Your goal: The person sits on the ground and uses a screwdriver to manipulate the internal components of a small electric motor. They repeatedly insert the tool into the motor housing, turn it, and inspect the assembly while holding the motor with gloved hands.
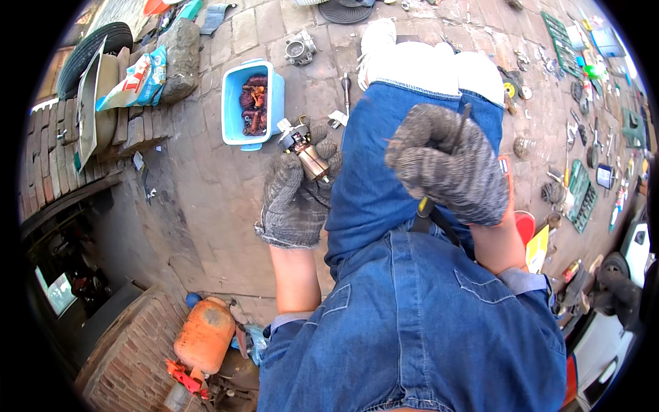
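My left hand (296,196), in a grey knit glove, is turned palm up with its fingers curled round a small metal part (312,162). That part has a shiny copper-coloured cylinder and a silver and black end. Over my right thigh, my right hand (446,161) in a matching glove is closed in a fist on a screwdriver (464,118). Its thin dark shaft sticks up past the fingers, and a yellow and black end shows below the fist. Just beyond my left hand stands a light blue plastic tub (276,103) with dark reddish, greasy parts inside.
A round-bored metal housing (298,49) and a dark-handled tool (346,86) lie on the brick paving beyond. Many tools and green socket trays (582,196) spread along the right. An orange gas cylinder (204,335) lies at lower left; a stone block (182,60) stands far left.
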Available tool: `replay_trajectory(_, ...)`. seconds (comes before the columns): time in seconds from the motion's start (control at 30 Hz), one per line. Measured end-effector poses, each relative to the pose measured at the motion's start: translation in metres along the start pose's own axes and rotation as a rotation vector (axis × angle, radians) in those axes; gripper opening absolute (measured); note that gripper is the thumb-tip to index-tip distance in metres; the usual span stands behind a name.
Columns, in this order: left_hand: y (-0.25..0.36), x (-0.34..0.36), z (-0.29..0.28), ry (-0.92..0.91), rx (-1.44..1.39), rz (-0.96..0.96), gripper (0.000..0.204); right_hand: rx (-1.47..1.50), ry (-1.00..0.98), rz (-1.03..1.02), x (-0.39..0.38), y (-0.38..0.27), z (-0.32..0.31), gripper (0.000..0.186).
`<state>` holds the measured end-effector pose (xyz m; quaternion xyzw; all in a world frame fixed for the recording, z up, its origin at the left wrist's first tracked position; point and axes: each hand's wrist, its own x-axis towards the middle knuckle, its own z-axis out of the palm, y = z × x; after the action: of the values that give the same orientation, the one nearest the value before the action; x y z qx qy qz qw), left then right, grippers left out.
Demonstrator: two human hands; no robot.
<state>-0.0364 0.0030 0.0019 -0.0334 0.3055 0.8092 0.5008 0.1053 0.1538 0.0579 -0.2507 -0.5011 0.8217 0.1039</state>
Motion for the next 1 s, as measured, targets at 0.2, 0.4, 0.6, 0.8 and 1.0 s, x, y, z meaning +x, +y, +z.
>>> replay_trajectory(0.2,-0.001,0.001,-0.003,-0.087,-0.011,0.002,0.055,-0.106,0.134,0.001,0.006,0.017,0.001,0.008)
replay_trajectory(0.4,-0.008,0.002,0.012,-0.209,-0.005,-0.078,0.059,-0.151,0.164,0.014,0.007,0.015,-0.009,0.011)
replay_trajectory(0.6,-0.013,0.002,0.029,-0.251,0.083,-0.160,0.066,-0.102,-0.006,0.172,0.009,0.008,-0.014,0.016)
replay_trajectory(0.8,-0.019,0.007,0.038,-0.242,0.074,-0.065,0.068,-0.178,-0.078,0.034,0.011,0.020,-0.018,0.013)
replay_trajectory(1.0,-0.021,0.001,0.035,-0.189,0.157,-0.031,0.073,-0.073,-0.065,0.126,0.004,0.016,-0.018,0.013)
